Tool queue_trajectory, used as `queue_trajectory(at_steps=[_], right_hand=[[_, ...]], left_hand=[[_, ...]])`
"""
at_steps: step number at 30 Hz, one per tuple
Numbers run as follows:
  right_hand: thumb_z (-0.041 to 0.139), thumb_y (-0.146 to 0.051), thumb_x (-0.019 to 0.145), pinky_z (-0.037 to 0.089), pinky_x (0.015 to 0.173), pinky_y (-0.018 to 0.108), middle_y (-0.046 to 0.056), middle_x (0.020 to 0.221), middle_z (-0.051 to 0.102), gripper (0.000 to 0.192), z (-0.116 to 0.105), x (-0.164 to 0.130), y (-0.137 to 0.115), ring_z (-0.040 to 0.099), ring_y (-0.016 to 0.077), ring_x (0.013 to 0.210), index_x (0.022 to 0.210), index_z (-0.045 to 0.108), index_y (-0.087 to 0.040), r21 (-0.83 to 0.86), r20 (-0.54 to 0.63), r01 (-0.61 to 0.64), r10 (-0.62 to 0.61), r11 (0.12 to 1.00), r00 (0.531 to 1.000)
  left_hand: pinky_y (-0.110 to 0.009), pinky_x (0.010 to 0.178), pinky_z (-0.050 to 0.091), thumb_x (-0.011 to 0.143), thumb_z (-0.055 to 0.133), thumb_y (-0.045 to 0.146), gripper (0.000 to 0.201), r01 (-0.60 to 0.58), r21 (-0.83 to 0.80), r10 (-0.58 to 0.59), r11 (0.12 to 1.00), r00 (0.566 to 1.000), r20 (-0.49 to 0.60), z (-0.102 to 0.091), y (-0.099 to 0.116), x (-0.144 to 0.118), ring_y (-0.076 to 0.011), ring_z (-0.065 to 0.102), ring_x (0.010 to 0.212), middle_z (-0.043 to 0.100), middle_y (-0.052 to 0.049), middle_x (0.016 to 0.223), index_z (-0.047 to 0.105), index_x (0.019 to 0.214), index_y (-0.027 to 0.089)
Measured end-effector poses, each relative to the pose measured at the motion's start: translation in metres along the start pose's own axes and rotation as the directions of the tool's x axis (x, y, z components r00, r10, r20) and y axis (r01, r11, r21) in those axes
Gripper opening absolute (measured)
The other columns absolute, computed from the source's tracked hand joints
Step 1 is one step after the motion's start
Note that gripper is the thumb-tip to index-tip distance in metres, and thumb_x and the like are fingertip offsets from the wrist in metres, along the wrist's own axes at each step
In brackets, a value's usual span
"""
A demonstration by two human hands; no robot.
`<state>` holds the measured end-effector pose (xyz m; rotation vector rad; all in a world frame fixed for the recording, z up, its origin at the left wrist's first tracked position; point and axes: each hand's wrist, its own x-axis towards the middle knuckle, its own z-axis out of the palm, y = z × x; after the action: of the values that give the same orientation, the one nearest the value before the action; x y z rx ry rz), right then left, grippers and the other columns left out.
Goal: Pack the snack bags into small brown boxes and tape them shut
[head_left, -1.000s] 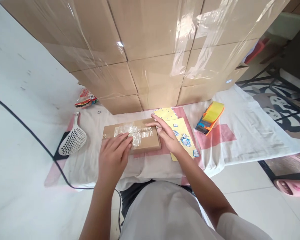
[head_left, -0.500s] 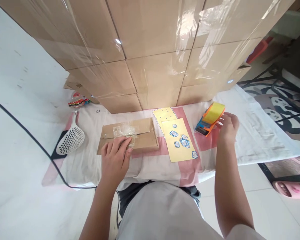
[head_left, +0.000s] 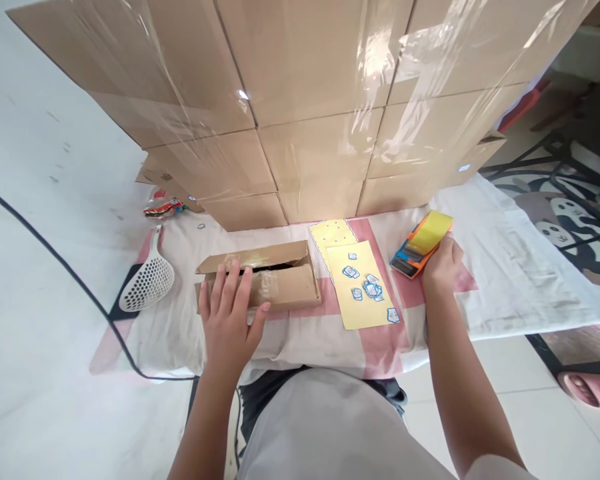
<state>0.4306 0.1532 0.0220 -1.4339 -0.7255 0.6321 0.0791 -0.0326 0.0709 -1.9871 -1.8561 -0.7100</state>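
My left hand [head_left: 229, 313] lies palm down on a small cardboard box [head_left: 293, 287], fingers outstretched over its top flaps. Between the flaps a dark gap shows, and a strip of clear tape clings to the front flap. To the right, my right hand [head_left: 443, 263] is closed around the edge of a tape dispenser [head_left: 413, 247], orange and blue with a wide yellow roll. The dispenser stands tilted on the cloth; some of my right fingers are hidden behind it. Between the hands lie a yellow sheet [head_left: 357, 310] with several small cut-out stickers and a scalloped yellow card [head_left: 330, 231].
A wall of taped cardboard boxes [head_left: 320, 153] rises at the back of the cloth-covered table [head_left: 500, 267]. On the left are a white slotted skimmer [head_left: 150, 283], a crinkled red packet [head_left: 163, 205] and a black cable [head_left: 80, 283] crossing the table's edge.
My left fingers have gone from curled on the taped seam to spread flat, and the box flaps have parted. My right hand has closed in on the tape dispenser.
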Motion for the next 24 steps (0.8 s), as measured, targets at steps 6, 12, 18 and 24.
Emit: queue_trajectory(at_steps=[6, 12, 18, 24], right_hand=[[0.038, -0.032, 0.099, 0.048, 0.059, 0.026, 0.001, 0.063, 0.056, 0.041, 0.002, -0.005, -0.001, 0.053, 0.013, 0.059, 0.06, 0.047, -0.021, 0.023, -0.019, 0.016, -0.016, 1.0, 1.0], [0.038, -0.031, 0.096, 0.052, 0.06, 0.028, 0.002, 0.067, 0.06, 0.036, 0.005, -0.003, 0.006, 0.06, 0.0142, 0.061, 0.066, 0.052, -0.021, 0.088, -0.027, 0.012, -0.009, 0.996, 1.0], [0.044, -0.037, 0.093, 0.057, 0.064, 0.032, 0.003, 0.072, 0.063, 0.03, 0.003, 0.0, 0.013, 0.067, 0.0177, 0.066, 0.07, 0.055, -0.022, 0.142, -0.019, -0.003, 0.006, 0.99, 1.0], [0.041, -0.034, 0.09, 0.055, 0.062, 0.031, 0.004, 0.07, 0.063, 0.03, 0.006, 0.001, 0.015, 0.065, 0.0174, 0.062, 0.066, 0.054, -0.022, 0.182, -0.015, 0.019, -0.017, 0.983, 1.0]], left_hand=[[-0.05, 0.127, 0.01, 0.104, 0.043, 0.035, 0.048, 0.079, -0.035, -0.072, 0.996, 0.983, 0.168, -0.005, 0.001, 0.016, -0.0246, 0.058, 0.134, 0.065, -0.007, 0.14, 0.047, 0.15, 0.024], [-0.051, 0.121, 0.022, 0.101, 0.051, 0.037, 0.034, 0.047, 0.05, -0.051, 0.998, 0.994, 0.098, -0.002, 0.002, 0.018, -0.0293, 0.059, 0.124, 0.069, -0.008, 0.131, 0.069, 0.126, 0.024], [-0.047, 0.113, 0.031, 0.098, 0.055, 0.035, 0.043, 0.075, -0.001, -0.075, 0.997, 0.997, 0.002, 0.003, 0.003, 0.012, -0.0273, 0.062, 0.113, 0.072, -0.009, 0.121, 0.061, 0.138, 0.023], [-0.047, 0.113, 0.031, 0.095, 0.06, 0.032, 0.036, 0.104, -0.033, -0.105, 0.994, 0.994, -0.03, 0.003, 0.006, 0.007, -0.0291, 0.059, 0.12, 0.067, -0.009, 0.134, 0.067, 0.129, 0.025]])
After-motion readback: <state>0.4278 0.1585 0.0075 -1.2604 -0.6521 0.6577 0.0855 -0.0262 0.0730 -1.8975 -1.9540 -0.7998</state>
